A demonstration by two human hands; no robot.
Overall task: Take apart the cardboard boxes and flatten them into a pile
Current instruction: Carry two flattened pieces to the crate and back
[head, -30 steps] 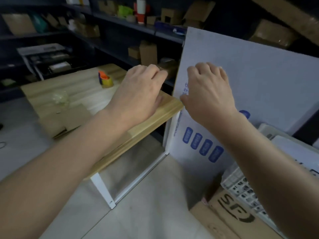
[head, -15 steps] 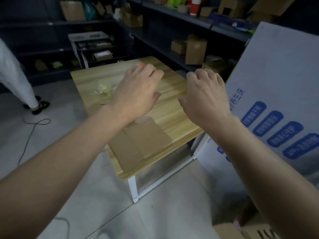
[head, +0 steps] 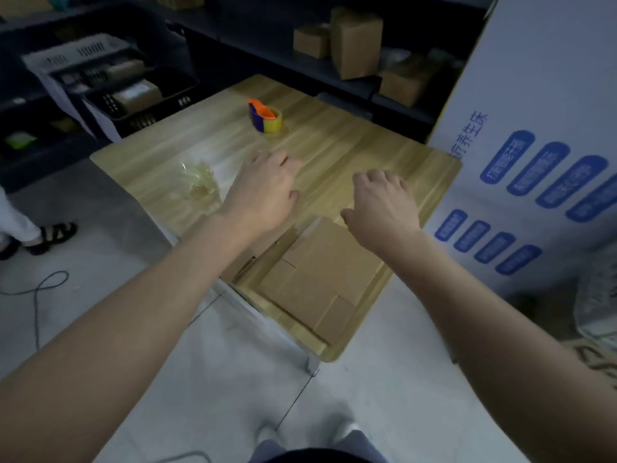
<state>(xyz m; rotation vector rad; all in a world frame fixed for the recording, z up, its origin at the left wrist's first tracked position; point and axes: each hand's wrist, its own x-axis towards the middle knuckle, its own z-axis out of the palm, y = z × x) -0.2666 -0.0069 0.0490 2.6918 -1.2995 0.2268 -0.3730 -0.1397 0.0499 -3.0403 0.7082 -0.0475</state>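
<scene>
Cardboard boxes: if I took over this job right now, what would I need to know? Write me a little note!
Left hand: empty, fingers loosely curled, above the table.
Right hand: empty too, just beyond the flattened cardboard.
Done: that brown cardboard lies flat at the table's near corner.
Left: the big white carton stands upright right of the table; the small brown boxes on the shelf look unflattened.
Also on the table: a tape dispenser and a crumpled clear wad.
</scene>
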